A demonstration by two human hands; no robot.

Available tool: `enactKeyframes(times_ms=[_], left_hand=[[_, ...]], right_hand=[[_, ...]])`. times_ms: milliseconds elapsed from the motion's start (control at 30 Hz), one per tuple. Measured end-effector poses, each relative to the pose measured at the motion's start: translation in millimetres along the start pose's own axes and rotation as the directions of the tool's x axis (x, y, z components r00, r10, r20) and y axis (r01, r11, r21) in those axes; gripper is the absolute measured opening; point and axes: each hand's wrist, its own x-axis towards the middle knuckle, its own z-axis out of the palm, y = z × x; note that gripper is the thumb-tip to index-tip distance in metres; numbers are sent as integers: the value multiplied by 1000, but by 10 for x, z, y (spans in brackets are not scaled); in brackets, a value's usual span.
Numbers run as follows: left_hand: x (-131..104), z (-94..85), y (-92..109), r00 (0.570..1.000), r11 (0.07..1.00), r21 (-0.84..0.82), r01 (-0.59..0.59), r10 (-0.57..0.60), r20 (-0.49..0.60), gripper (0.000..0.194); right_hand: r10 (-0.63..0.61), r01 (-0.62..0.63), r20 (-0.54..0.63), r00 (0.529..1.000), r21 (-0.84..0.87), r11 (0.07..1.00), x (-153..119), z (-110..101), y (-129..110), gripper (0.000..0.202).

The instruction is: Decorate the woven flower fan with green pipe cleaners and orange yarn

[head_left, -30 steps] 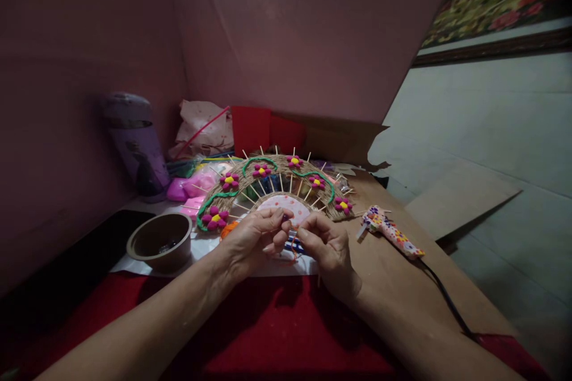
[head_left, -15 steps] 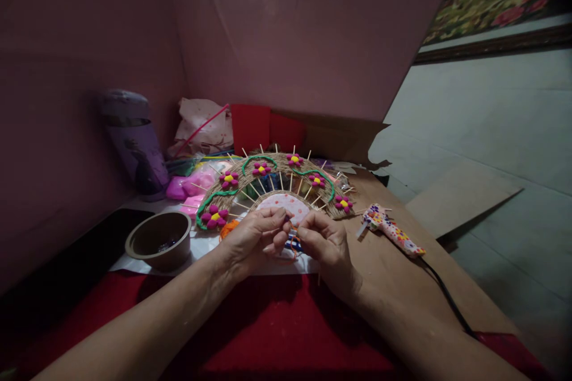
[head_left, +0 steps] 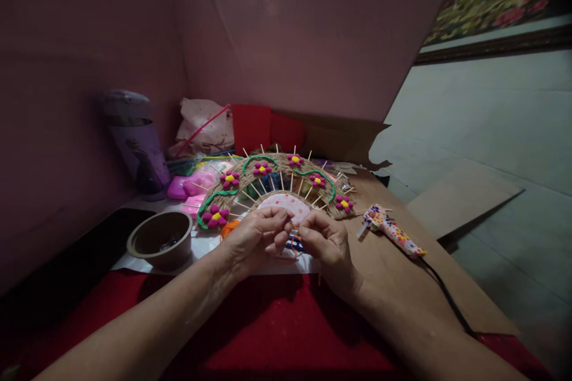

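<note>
My left hand [head_left: 261, 235] is closed in a pinch on a strand of orange yarn [head_left: 295, 245]. Close beside it, my right hand [head_left: 328, 244] pinches the same yarn, whose loose part hangs between the two hands. The rest of the orange yarn [head_left: 229, 228] lies in a bundle behind my left wrist. Just beyond my hands is a fan-shaped craft piece [head_left: 286, 161] of twine woven on thin sticks, with purple-and-yellow flowers and green cord on it. Its half-round centre [head_left: 281, 201] is pale with reddish dots. The fingertips partly hide what they pinch.
A brown bowl [head_left: 134, 244] stands left, with a purple tumbler [head_left: 143, 158] behind it. Pink bags [head_left: 201, 181] sit near the wall. On the brown board [head_left: 402, 292] at right lies a flower-patterned glue gun [head_left: 393, 232] with a black cord. Red cloth [head_left: 268, 327] covers the front.
Both hands keep nearly the same pose, with only a slight shift of the fingers around the yarn. The whole view has moved very slightly.
</note>
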Motion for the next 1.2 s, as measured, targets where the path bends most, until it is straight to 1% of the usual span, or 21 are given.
enactKeyframes(times_ms=[300,433,633,1067,1200], left_hand=[[5,-10,-9,1000,1000,1,-14,14,-27,17],[4,-6,-11,1000,1000,10,-7,7,-19,19],[-1,0,-12,999,1000,11,11,-10,-37,18],[13,-15,-13,1000,1000,-8,14,-14,-14,16],[4,-5,-14,999,1000,-15,23,-24,-36,16]], right_hand=[[-14,14,0,1000,-18,1000,5,-3,-7,22],[-13,13,-3,1000,-30,999,-4,-6,-6,23],[-3,3,7,1000,-24,1000,-8,-3,-11,23],[-29,29,9,1000,-28,999,-12,-2,-18,23],[-22,22,0,1000,-30,999,-3,-6,-7,22]])
